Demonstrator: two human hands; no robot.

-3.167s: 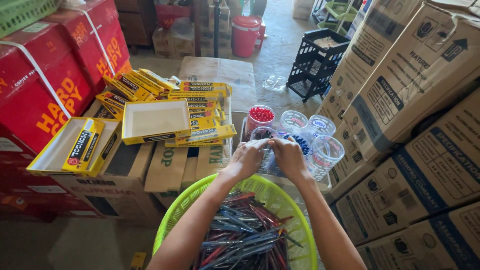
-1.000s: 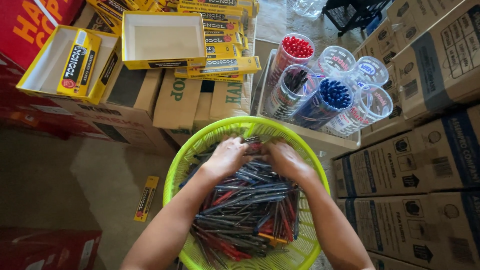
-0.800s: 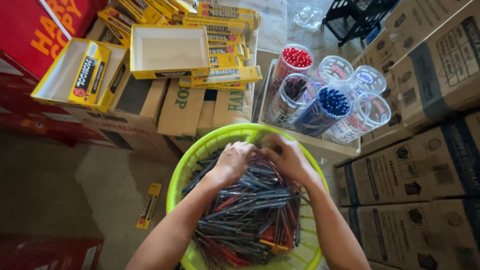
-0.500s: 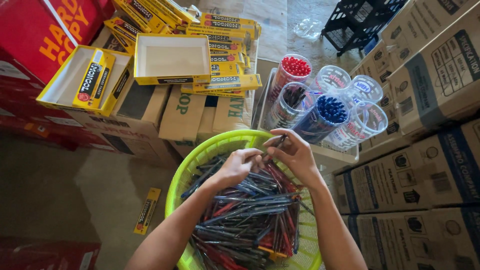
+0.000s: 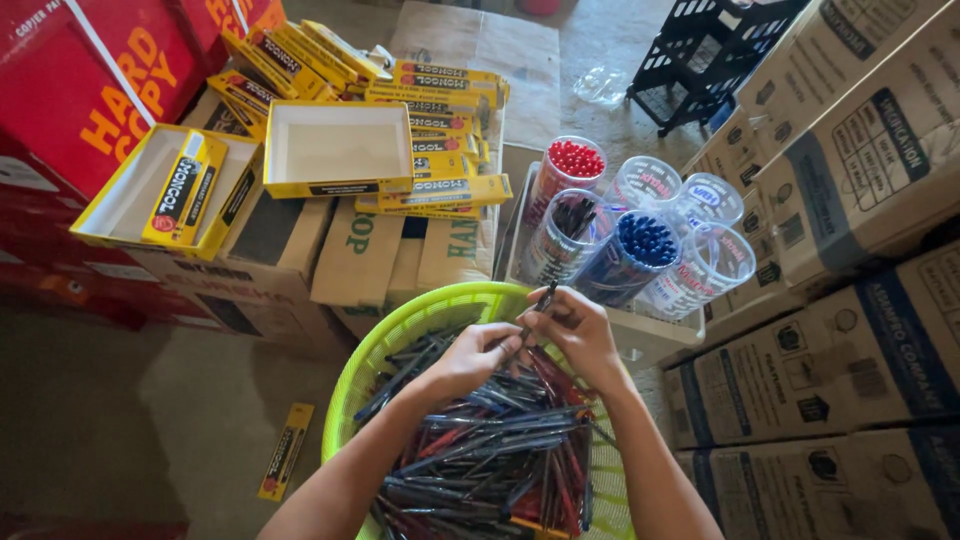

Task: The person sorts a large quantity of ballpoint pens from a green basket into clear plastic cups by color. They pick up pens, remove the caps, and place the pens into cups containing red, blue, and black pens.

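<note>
A basket point(image 5: 400, 330) of pens point(image 5: 500, 450) is set before the jars point(image 5: 640, 240), with open boxes point(image 5: 330, 150) stacked to the left and cartons point(image 5: 850, 330) to the right.

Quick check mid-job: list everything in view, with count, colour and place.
basket: one, lime green, bottom centre, under the hands
pens: many, black, blue and red, piled in the basket
clear jars: six, some with red, blue or black pens, in a tray beyond the basket
yellow boxes: many, two open, upper left
cardboard cartons: several, brown, right
red cartons: several, far left
black crate: one, top right
left hand: in the basket
right hand: holds a dark pen
</note>
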